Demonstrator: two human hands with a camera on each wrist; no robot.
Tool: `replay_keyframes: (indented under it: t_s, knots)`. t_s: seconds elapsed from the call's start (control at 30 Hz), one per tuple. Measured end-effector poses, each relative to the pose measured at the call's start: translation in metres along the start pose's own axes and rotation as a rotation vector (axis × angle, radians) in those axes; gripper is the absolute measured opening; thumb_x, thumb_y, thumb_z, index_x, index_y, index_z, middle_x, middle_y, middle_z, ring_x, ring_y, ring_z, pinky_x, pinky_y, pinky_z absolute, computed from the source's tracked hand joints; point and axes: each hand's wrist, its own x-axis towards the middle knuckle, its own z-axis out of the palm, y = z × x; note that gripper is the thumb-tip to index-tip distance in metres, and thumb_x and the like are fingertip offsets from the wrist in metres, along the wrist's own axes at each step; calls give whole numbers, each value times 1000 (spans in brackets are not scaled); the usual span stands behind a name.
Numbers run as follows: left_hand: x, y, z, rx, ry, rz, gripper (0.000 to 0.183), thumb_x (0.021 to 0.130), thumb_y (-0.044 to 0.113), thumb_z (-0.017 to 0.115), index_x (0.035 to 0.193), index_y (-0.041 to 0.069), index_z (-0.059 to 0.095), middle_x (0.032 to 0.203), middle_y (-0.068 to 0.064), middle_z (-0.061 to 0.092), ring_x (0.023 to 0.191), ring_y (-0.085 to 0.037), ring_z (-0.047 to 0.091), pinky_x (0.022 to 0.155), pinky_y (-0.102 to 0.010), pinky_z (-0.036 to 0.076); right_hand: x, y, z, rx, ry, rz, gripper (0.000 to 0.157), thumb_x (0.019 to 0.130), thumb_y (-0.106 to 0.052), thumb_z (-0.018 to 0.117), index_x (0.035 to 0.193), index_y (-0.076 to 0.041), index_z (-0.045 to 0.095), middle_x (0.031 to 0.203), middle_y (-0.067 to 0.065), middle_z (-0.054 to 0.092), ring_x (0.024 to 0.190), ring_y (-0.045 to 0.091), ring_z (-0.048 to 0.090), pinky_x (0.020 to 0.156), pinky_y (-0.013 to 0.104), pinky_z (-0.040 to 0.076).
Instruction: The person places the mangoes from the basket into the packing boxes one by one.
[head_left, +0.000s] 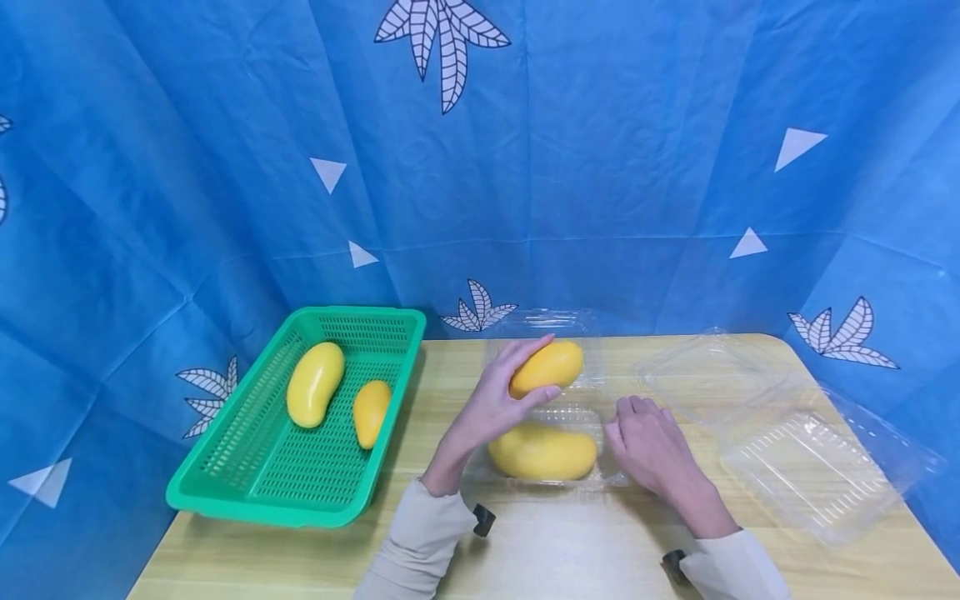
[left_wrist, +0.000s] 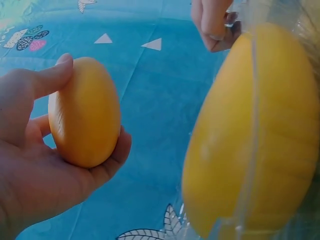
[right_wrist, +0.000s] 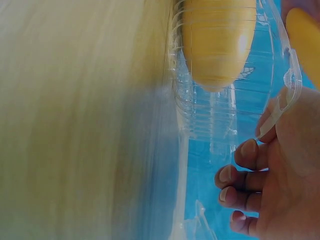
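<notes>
My left hand (head_left: 489, 408) grips a small orange-yellow mango (head_left: 551, 368), fingers on its far side and thumb on the near side. It is held over a clear plastic clamshell box (head_left: 558, 415), whose lid stands folded back behind. A larger yellow mango (head_left: 542, 454) lies lengthwise in the box, seen close through the clear wall in the left wrist view. At the box's right end is my right hand (head_left: 654, 450). In the right wrist view its thumb and forefinger pinch the box's rim (right_wrist: 287, 102), with the other fingers (right_wrist: 240, 197) curled.
A green plastic basket (head_left: 401, 417) at the left holds a long yellow mango (head_left: 315, 385) and a smaller orange mango (head_left: 371, 414). Another clear clamshell box (head_left: 813, 475) lies opened at the right of the wooden table (head_left: 555, 550). A blue patterned cloth (head_left: 600, 167) hangs behind.
</notes>
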Motion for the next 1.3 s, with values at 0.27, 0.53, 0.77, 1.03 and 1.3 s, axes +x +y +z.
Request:
replay_keyframes:
  t_s: [0.27,0.53,0.77,1.03,1.3]
  knots:
    - [2,-4,10,82,-54,-22,60,96,33,74,151,20,53,141,-1,57,118,-17,56,94,-37,50,1,0,-1,-3,-4,1,18,98,-15,50,79,-13,49,75,3,45,73,22,44,66,37,38]
    - [2,-8,18,173,-44,-55,60,90,34,80,145,22,60,133,0,59,114,-17,56,93,-37,47,1,0,-2,-16,-9,3,17,98,-16,50,81,-12,51,77,4,48,74,23,46,66,38,40]
    - [-1,-11,27,225,-128,-96,58,95,27,72,150,20,54,139,-5,51,118,-19,55,103,-38,49,0,-1,-1,-19,-1,-1,16,97,-15,50,81,-11,51,77,5,48,75,24,47,66,38,40]
    - [-2,-16,35,258,-219,-120,58,98,18,68,153,20,50,140,-6,44,115,-18,55,99,-33,51,1,-2,-2,-19,-8,6,16,97,-16,50,84,-9,54,80,6,51,76,25,48,67,39,42]
    - [-2,-24,43,320,-204,-87,52,97,22,71,146,18,58,139,-2,57,125,-21,53,106,-40,45,0,-2,-2,-17,-16,5,17,98,-18,49,84,-10,54,80,5,51,76,24,48,66,39,41]
